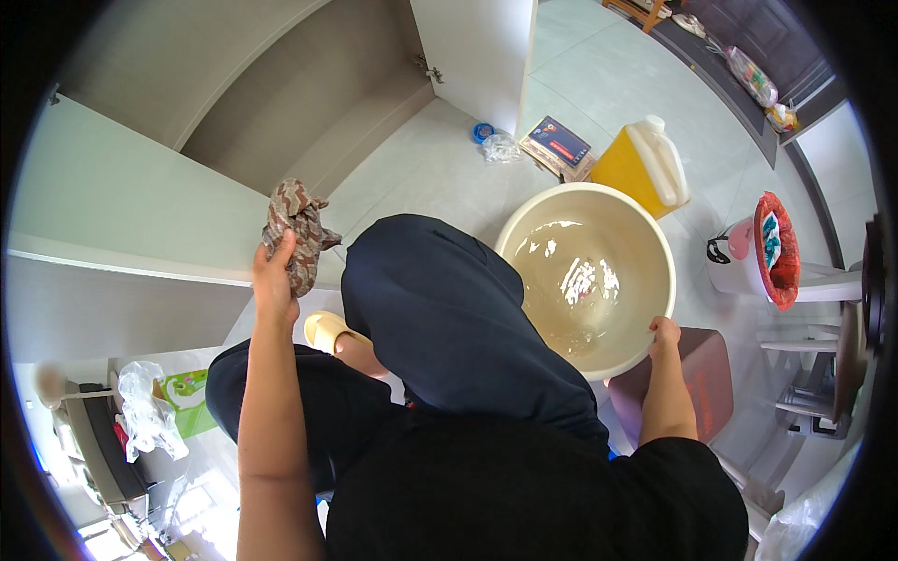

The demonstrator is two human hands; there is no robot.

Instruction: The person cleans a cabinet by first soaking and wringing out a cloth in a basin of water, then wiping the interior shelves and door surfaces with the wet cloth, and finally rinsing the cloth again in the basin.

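Note:
A crumpled brown patterned cloth (295, 203) is gripped in my left hand (275, 277), beside the edge of an open cabinet door (154, 203). On my right, a large cream plastic basin (515, 217) holds shallow water that reflects the light. My right hand (663, 333) grips the basin's rim at its near right side. The open cabinet (302, 91) shows a bare grey-brown floor inside. Its other door (477, 56) stands open farther off.
Behind the basin stands a jug of yellow liquid (635, 165). Beside it lie flat printed boxes (558, 144), a clear plastic bag (501, 149) and a blue round item (483, 132). A bin with a red liner (740, 252) and a reddish-brown box (701, 382) stand on the right.

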